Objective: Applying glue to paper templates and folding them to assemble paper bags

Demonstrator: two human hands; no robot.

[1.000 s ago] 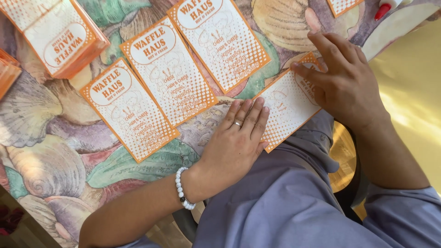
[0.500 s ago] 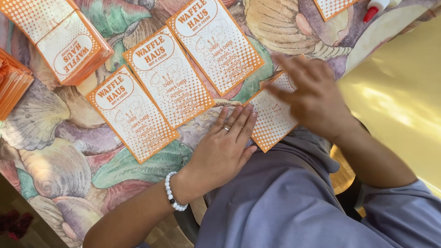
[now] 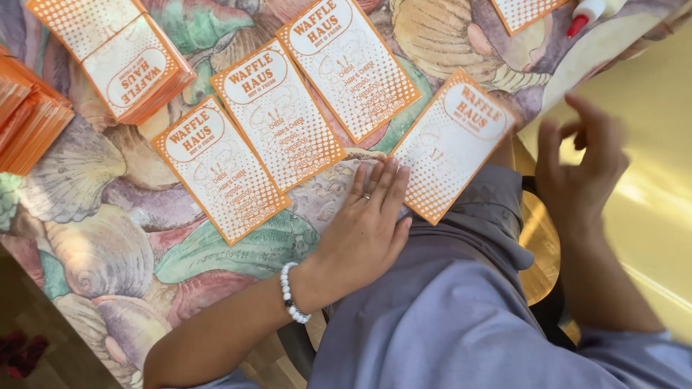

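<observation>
The orange-and-white paper card [image 3: 453, 144] is lying flat on the tabletop [image 3: 108, 238], at the near edge, its lower corner overhanging toward the person's lap, and its long axis is running on a slant, from the near end just beside the left hand's fingertips [image 3: 382, 176] up and away to the right. The left hand [image 3: 364, 227] is resting palm down on the shell-patterned cloth, fingers straight and together, its grip flat open and holding nothing; the card is sitting just to the right of those fingertips, touching or nearly touching them, though I cannot tell which. The right hand [image 3: 580, 162] is hovering off the tabletop's edge, further right of the card and clear of it, fingers spread and loosely curled, blurred, its grip open and empty. So the left hand is looking the nearer of the two. To the left of the left hand's grip, three matching cards [image 3: 277, 115] are lying side by side on the same slant, and well beyond them a stack of cards [image 3: 122, 57] is sitting at the far left.
</observation>
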